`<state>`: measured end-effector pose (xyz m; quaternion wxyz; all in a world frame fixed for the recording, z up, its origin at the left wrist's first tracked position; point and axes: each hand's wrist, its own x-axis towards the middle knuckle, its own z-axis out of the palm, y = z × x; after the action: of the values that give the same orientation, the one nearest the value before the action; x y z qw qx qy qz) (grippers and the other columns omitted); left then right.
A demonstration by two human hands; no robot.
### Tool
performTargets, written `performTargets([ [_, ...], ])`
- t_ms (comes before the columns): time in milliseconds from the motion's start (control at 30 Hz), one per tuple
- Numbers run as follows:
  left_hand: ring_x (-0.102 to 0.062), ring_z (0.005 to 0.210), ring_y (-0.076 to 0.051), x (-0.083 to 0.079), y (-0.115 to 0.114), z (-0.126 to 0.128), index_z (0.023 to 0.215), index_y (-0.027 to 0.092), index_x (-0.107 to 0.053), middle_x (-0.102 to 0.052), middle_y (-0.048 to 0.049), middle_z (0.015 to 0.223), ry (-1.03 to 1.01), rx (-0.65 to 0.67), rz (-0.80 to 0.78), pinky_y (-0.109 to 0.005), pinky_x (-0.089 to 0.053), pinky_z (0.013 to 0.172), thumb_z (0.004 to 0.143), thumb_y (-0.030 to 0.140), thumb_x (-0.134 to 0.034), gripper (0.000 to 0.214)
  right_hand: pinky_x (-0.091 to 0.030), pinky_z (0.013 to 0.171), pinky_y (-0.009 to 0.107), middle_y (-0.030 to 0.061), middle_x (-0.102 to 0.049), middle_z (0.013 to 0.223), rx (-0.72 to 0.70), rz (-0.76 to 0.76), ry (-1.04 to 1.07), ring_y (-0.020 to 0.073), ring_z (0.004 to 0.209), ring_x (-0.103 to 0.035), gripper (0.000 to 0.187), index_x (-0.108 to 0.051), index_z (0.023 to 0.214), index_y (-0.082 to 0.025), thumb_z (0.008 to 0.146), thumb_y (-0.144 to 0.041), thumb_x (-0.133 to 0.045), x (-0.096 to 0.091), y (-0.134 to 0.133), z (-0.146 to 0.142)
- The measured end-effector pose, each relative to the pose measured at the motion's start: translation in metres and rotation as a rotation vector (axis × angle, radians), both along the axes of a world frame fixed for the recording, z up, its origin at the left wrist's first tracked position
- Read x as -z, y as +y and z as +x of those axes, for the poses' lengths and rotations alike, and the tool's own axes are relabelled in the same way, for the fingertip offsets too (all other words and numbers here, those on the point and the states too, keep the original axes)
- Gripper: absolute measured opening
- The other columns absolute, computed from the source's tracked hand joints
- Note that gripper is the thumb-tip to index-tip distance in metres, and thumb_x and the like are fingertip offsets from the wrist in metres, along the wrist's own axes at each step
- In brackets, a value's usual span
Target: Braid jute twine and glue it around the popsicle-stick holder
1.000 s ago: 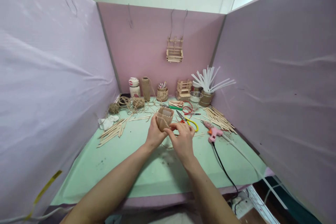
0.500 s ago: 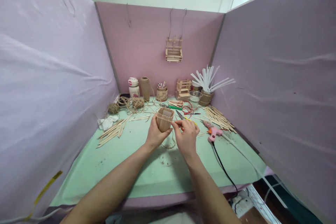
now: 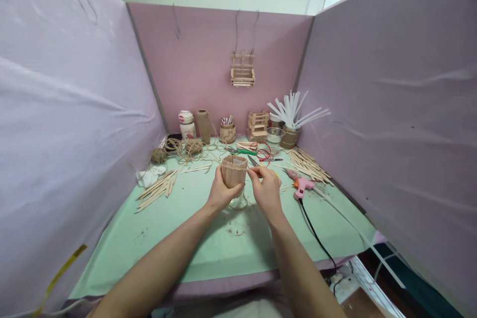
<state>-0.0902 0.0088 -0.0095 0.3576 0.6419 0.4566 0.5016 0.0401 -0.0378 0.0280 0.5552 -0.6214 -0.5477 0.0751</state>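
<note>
A small cup faced with wooden sticks (image 3: 233, 173) is held above the table in my left hand (image 3: 220, 193), fingers wrapped round its left side and thumb across its lower front. Braided twine runs round the cup near its rim. Just right of the cup, my right hand (image 3: 266, 186) pinches what looks like the end of the twine between thumb and forefinger. A loop of loose twine (image 3: 243, 203) hangs or lies below the cup. Scissors (image 3: 253, 161) lie behind my right hand, partly hidden by it.
A pink glue gun (image 3: 302, 186) with a black cord lies on the right. Wooden sticks lie at left (image 3: 158, 191) and right (image 3: 309, 165). Along the back stand a twine spool (image 3: 203, 126), a pencil holder (image 3: 227, 133), a clear bowl (image 3: 275, 134) and a pot of white glue sticks (image 3: 290, 138).
The cup has tilted more upright, so less of its inside shows. My right hand has shifted slightly right and up from its side. The whole view has moved a little.
</note>
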Motion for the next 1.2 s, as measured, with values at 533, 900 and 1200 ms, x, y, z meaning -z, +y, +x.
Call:
performTargets([
  [533, -0.058, 0.102, -0.024, 0.001, 0.001, 0.000, 0.118, 0.018, -0.040, -0.058, -0.0102, 0.114, -0.093, 0.187, -0.073, -0.036, -0.050, 0.082, 0.062, 0.031, -0.074, 0.067, -0.041, 0.063, 0.028, 0.0040, -0.068, 0.071, -0.096, -0.103, 0.192, 0.0181, 0.067, -0.058, 0.028, -0.065, 0.069, -0.018, 0.073, -0.045, -0.058, 0.000, 0.012, 0.012],
  [900, -0.058, 0.100, -0.024, 0.001, -0.002, 0.002, 0.116, 0.018, -0.042, -0.059, -0.0083, 0.110, -0.073, 0.193, -0.117, -0.035, -0.050, 0.080, 0.061, 0.032, -0.075, 0.066, -0.035, 0.050, 0.025, 0.0000, -0.058, 0.055, -0.188, -0.187, 0.275, 0.0151, 0.053, -0.051, 0.030, -0.061, 0.064, -0.018, 0.069, -0.047, -0.061, 0.002, 0.016, 0.020],
  [1200, -0.052, 0.112, -0.027, 0.003, 0.004, -0.003, 0.124, 0.021, -0.040, -0.053, -0.0102, 0.120, 0.136, -0.060, 0.075, -0.041, -0.042, 0.093, 0.057, 0.029, -0.076, 0.077, -0.044, 0.079, 0.033, 0.0093, -0.063, 0.102, -0.081, 0.059, 0.178, 0.0198, 0.090, -0.055, 0.036, -0.059, 0.098, -0.017, 0.076, -0.045, -0.059, 0.027, 0.035, 0.023],
])
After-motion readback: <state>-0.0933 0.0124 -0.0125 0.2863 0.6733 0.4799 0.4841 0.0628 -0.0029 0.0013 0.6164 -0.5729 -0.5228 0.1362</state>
